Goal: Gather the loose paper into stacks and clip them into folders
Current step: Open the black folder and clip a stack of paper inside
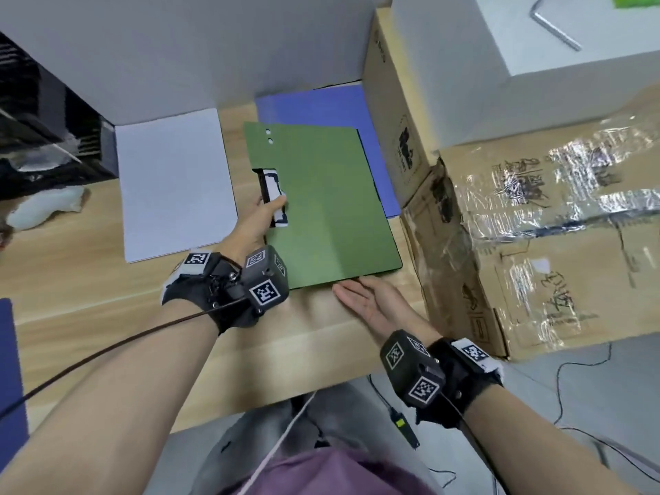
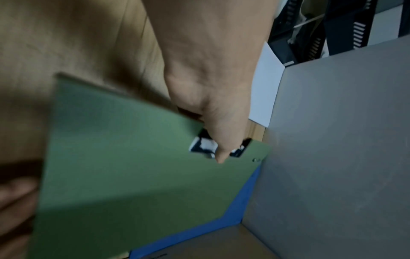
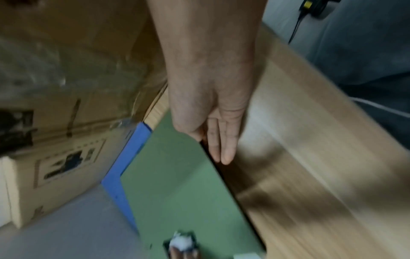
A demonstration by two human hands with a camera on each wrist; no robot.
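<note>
A green folder (image 1: 328, 209) lies closed on the wooden table (image 1: 107, 291), partly over a blue folder (image 1: 321, 105). My left hand (image 1: 269, 210) grips the green folder's left edge, thumb pressing on the black-and-white clip (image 1: 273, 189); the left wrist view shows that thumb on the clip (image 2: 204, 145) and the green folder (image 2: 133, 175). My right hand (image 1: 360, 298) is flat and palm up, its straight fingers (image 3: 221, 147) lying along the green folder's (image 3: 182, 184) near edge. A stack of white paper (image 1: 175, 187) lies left of the folders.
Taped cardboard boxes (image 1: 518, 226) wall in the right side, with a white box (image 1: 535, 58) and an Allen key (image 1: 555, 25) on top. A grey partition (image 1: 178, 48) closes the back. Black equipment (image 1: 43, 130) stands far left; a dark blue sheet (image 1: 7, 369) shows at the left edge.
</note>
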